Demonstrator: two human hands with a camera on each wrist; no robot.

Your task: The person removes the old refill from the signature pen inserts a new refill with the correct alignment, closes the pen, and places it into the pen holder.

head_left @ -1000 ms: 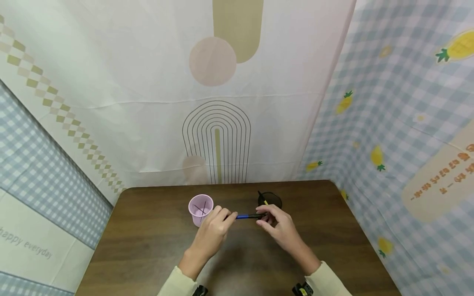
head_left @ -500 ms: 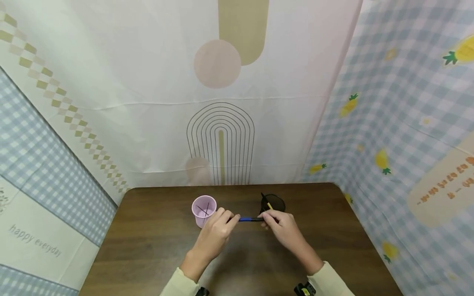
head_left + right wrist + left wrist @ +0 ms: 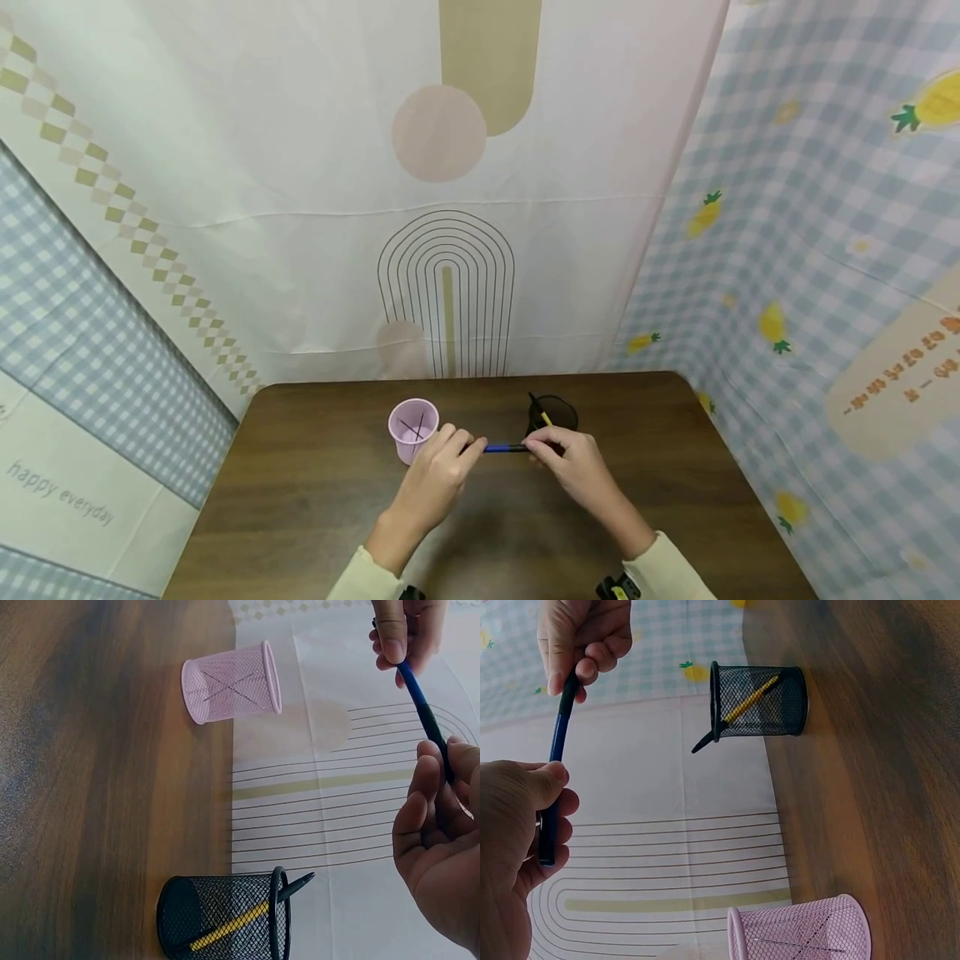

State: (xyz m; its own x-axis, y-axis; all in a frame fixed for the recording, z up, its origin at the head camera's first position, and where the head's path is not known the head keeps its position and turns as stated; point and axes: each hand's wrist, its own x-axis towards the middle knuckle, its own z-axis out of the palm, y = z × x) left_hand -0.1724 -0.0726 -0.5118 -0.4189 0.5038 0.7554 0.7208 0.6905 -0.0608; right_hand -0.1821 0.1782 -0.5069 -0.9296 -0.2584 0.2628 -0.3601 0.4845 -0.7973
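A slim pen [image 3: 504, 448] with a blue barrel and a black end is held level between both hands above the table. My left hand [image 3: 437, 473] grips the blue barrel, its fingers curled around it, as the left wrist view shows. At the black end, my right hand [image 3: 576, 473] pinches the pen between thumb and fingertips. Just behind the left hand stands a pink mesh cup [image 3: 402, 452], with thin dark crossed lines visible at it. A black mesh cup [image 3: 219, 891] behind the right hand holds a yellow and black pen [image 3: 244, 921], leaning with its black tip past the rim.
Both cups stand upright near the back of the brown wooden table [image 3: 300, 492]. A white patterned cloth [image 3: 315, 275] hangs behind the table, and a blue checked cloth [image 3: 750, 250] with pineapples hangs at the right.
My right hand's fingers have closed from a looser pose into a pinch on the pen's black end. The left hand keeps its grip. The head view has shifted slightly.
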